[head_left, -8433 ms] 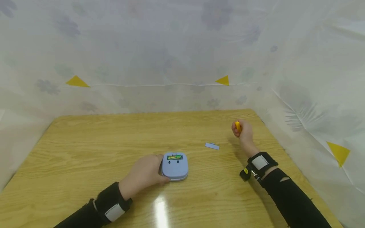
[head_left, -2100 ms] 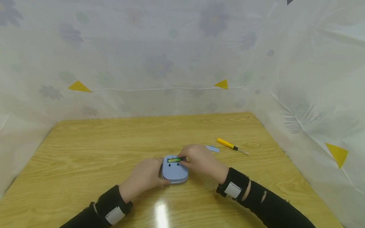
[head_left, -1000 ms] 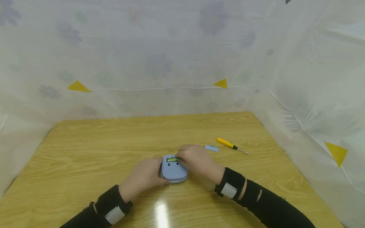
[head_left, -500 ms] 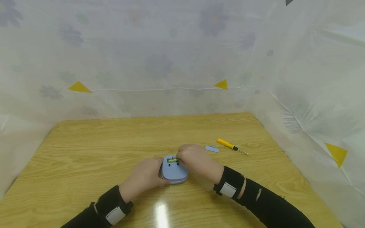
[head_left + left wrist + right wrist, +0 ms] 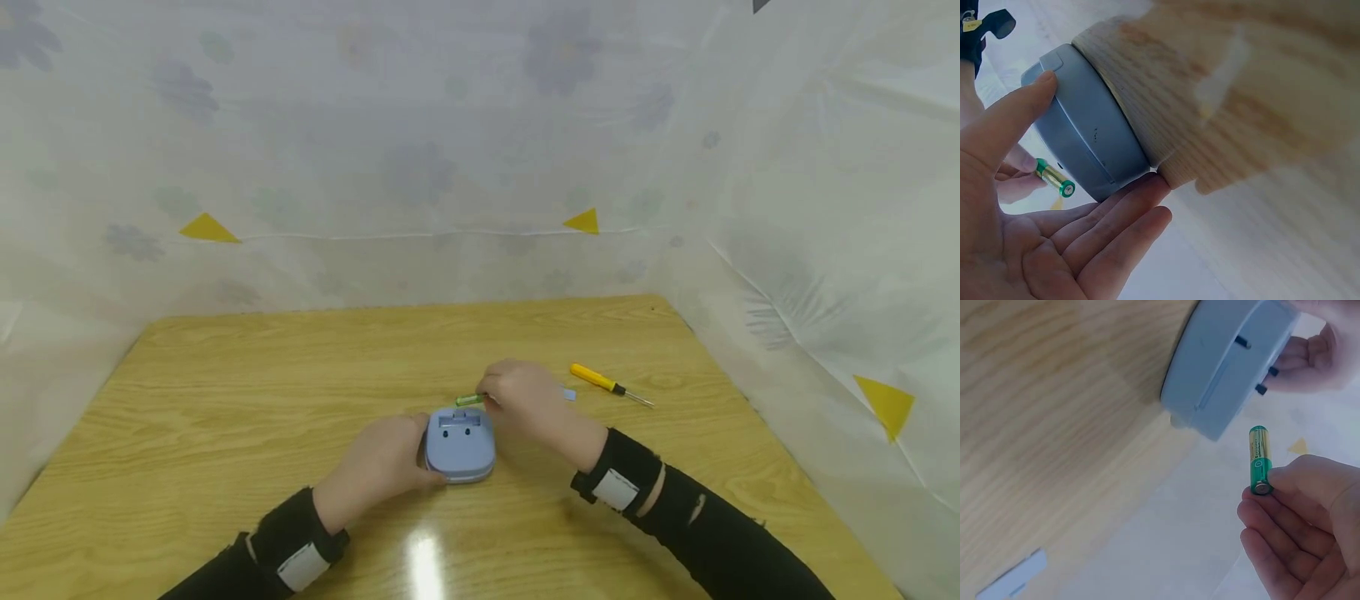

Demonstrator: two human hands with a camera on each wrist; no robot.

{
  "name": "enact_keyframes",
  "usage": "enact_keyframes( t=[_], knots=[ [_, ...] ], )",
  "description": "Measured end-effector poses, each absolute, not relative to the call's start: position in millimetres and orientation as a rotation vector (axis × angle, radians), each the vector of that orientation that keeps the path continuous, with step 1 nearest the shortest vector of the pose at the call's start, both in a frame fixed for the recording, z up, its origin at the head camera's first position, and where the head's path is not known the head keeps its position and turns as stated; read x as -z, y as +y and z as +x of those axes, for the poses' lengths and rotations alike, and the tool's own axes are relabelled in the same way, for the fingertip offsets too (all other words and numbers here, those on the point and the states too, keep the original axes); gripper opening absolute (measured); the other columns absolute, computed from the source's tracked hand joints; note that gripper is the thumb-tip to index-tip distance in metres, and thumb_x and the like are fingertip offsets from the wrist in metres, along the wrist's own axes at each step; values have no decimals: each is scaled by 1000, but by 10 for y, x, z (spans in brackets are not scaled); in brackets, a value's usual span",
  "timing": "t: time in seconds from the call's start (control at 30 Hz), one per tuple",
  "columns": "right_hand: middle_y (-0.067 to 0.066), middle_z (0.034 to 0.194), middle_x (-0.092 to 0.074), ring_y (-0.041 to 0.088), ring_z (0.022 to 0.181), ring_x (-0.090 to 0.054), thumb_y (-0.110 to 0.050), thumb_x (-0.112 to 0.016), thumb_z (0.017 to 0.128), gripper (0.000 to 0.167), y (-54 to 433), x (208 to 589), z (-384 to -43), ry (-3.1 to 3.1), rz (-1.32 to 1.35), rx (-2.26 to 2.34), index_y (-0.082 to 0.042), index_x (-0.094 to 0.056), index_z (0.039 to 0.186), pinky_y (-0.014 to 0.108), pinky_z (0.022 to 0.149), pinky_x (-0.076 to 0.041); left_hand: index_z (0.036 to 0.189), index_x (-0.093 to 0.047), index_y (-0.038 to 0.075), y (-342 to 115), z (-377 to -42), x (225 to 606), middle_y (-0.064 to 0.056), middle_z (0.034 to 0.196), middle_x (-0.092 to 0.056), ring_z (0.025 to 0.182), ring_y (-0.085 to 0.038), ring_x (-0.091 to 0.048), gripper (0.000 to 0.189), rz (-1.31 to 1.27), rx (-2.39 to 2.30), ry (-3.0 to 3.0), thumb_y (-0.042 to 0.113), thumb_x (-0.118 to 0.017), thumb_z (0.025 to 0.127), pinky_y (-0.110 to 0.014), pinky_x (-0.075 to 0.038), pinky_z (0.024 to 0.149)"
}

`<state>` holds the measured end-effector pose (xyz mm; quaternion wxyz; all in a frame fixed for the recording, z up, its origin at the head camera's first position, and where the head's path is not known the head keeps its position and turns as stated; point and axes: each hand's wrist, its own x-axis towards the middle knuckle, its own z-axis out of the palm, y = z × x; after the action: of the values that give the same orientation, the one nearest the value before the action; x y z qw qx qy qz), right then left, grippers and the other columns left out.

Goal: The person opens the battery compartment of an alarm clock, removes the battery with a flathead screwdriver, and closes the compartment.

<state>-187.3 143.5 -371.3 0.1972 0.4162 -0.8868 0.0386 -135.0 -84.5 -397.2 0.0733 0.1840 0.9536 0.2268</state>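
A light blue, rounded-square device (image 5: pixel 460 457) lies on the table with its battery compartment uncovered and a pair of small black pegs below the slot. My left hand (image 5: pixel 384 457) holds it from the left, thumb on the near side and fingers at the far side. Just beyond the device, my right hand (image 5: pixel 528 402) pinches a green and gold battery (image 5: pixel 468 400) between thumb and fingertips. The right wrist view shows this battery (image 5: pixel 1260 456) clear of the device. No battery shows in the slot.
The small light blue battery cover (image 5: pixel 570 395) lies on the wooden table (image 5: pixel 300 358), partly behind the right hand. Right of it lies a yellow-handled screwdriver (image 5: pixel 596 377). Pale floral sheeting (image 5: pixel 420 167) rises behind the table.
The right hand put the screwdriver down earlier and reached to the compartment. In the last half second it has lifted the battery out, up and right. The left hand keeps its hold.
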Motion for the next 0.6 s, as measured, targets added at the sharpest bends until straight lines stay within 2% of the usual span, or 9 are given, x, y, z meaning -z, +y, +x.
enact_keyframes(
  t=[0.33,0.6],
  knots=[
    [0,94,-79,15,81,-74,-11,-86,88,11,1692,3598,-1984,-2566,1010,-55,-13,-82,98,28,68,-62,127,-69,-3,-844,-1365,3970,-14,113,-79,101,-27,-76,75,516,-641,2871,35,-100,70,-45,-64,92],
    [6,92,-76,20,81,-73,-5,-82,89,8,1986,3641,-2124,-2687,885,-139,-8,-81,97,33,68,-62,129,-68,-4,-851,-1344,3945,-17,117,-78,105,-30,-76,78,529,-651,2868,35,-100,70,-47,-63,95]
  ],
)
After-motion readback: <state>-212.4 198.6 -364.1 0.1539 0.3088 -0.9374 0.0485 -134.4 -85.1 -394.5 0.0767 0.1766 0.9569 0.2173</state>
